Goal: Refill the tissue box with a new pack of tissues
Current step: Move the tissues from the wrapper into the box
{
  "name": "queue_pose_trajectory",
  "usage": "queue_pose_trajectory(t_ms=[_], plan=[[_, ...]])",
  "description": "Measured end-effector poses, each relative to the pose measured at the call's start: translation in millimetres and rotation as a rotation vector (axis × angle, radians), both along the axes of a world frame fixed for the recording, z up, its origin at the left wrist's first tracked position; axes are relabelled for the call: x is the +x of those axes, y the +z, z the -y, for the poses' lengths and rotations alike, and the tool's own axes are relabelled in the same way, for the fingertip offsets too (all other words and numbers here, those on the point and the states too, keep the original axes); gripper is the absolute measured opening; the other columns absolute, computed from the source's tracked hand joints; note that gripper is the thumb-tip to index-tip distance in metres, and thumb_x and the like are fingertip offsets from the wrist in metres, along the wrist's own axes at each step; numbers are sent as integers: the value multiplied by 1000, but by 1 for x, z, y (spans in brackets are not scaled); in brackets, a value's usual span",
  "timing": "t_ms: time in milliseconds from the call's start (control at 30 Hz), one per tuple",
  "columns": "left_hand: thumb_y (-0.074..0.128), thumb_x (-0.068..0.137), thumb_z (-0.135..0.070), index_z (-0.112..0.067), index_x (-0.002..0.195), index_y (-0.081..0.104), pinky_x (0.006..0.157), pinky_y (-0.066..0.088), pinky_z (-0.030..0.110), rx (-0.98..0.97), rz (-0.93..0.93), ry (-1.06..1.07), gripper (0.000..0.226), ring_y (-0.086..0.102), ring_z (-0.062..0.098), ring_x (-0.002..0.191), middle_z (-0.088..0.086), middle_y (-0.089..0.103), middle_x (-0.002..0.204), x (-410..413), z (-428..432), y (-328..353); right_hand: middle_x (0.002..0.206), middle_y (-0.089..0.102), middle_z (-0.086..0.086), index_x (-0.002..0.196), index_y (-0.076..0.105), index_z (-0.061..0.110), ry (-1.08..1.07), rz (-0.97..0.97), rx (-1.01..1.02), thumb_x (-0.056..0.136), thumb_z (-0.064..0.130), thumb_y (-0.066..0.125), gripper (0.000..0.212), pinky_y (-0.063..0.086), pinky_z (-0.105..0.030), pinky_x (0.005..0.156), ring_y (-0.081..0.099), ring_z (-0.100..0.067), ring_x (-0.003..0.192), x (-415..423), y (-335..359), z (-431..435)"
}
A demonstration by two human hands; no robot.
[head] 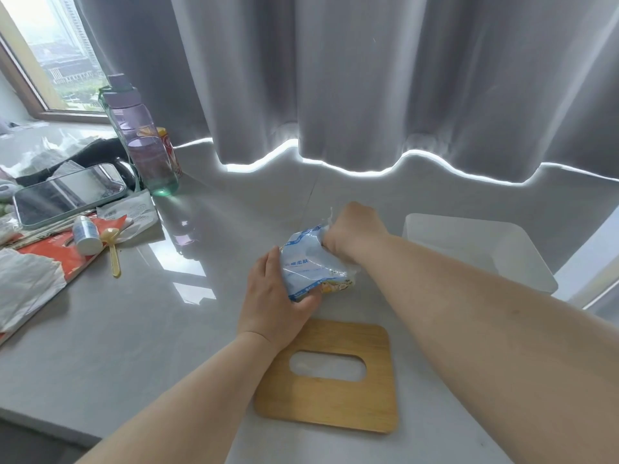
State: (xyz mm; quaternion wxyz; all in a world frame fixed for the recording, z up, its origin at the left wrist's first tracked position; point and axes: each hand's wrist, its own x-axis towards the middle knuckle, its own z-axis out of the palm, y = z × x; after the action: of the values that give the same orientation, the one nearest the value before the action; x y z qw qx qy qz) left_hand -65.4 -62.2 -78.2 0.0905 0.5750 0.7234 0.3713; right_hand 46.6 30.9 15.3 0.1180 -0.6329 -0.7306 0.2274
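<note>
A light-blue plastic tissue pack [311,262] sits on the grey table near the middle. My left hand [278,296] grips its near left end. My right hand [355,229] pinches the wrapper at the far end, fingers curled into the plastic. The white tissue box [522,262] stands open-topped at the right, partly behind my right forearm. Its wooden lid [328,400], with an oval slot, lies flat on the table in front of the pack.
At the left are a purple water bottle [140,135], a red can [169,145], a phone [67,195], a small white bottle [85,232], a yellow spoon [112,246] and torn wrappers [33,279]. Grey curtains [368,78] hang behind the table.
</note>
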Motion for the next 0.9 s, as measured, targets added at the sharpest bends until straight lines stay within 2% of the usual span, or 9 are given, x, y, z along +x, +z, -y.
queue_pose_trajectory(t_ms=[67, 167, 267, 367, 467, 600, 667, 767, 900], plan=[[67, 75, -44, -14, 145, 24, 100, 26, 20, 5, -5, -2, 87, 28, 13, 129, -3, 35, 139, 0, 0, 1, 66, 43, 1, 63, 40, 14, 14, 21, 67, 83, 15, 58, 27, 37, -24, 63, 50, -23, 74, -1, -1, 0], [68, 75, -43, -14, 144, 26, 99, 25, 19, 16, -10, -7, 86, 30, 14, 127, -1, 37, 137, 0, 0, 1, 64, 41, 0, 61, 37, 13, 58, 41, 76, 82, 12, 56, 29, 32, -22, 49, 44, -19, 61, -4, -1, 1], [68, 75, -42, -15, 144, 26, 98, 26, 19, 19, -8, -8, 85, 30, 13, 127, -2, 37, 137, 0, 1, 2, 61, 39, 0, 58, 36, 13, 122, 22, 84, 78, 8, 56, 29, 22, -22, 43, 40, -23, 65, -6, -3, 0], [67, 75, -43, -16, 144, 26, 97, 25, 18, 14, -2, -12, 85, 30, 12, 127, -4, 37, 137, 0, 1, 2, 70, 54, -7, 69, 57, 6, 143, -22, 135, 77, 3, 55, 8, 27, -20, 44, 48, -24, 66, -7, -4, 2], [67, 75, -42, -17, 144, 26, 94, 25, 16, 16, -1, -13, 84, 30, 10, 126, -6, 36, 135, 0, 1, 3, 73, 59, -11, 80, 66, -1, 194, -40, 150, 77, 2, 55, 12, 35, -23, 50, 49, -23, 65, -5, -4, 3], [69, 76, -40, -18, 142, 28, 90, 24, 14, 20, 0, -15, 81, 31, 9, 123, -7, 37, 133, 1, 2, 4, 73, 57, -9, 75, 61, 6, 232, -49, 183, 80, 5, 54, 9, 34, -24, 52, 47, -22, 66, -1, -3, 8], [69, 75, -40, -18, 143, 28, 93, 24, 15, 16, 7, -15, 82, 31, 10, 124, -6, 37, 134, 1, 2, 4, 77, 59, -5, 77, 60, 9, 241, -71, 207, 82, 8, 54, 8, 38, -26, 56, 51, -23, 69, 1, -4, 10], [68, 75, -42, -17, 143, 28, 94, 25, 16, 8, 8, -14, 83, 32, 11, 124, -6, 37, 134, 0, 2, 4, 86, 64, -9, 84, 65, 4, 256, -44, 262, 82, 9, 53, 13, 45, -30, 62, 57, -26, 76, 1, -8, 11], [68, 75, -44, -17, 143, 27, 94, 25, 17, -7, 8, -18, 84, 32, 12, 125, -6, 36, 134, 0, 2, 4, 91, 62, -11, 89, 63, 3, 273, -34, 209, 83, 7, 53, 13, 41, -28, 62, 52, -23, 76, 1, -8, 11]])
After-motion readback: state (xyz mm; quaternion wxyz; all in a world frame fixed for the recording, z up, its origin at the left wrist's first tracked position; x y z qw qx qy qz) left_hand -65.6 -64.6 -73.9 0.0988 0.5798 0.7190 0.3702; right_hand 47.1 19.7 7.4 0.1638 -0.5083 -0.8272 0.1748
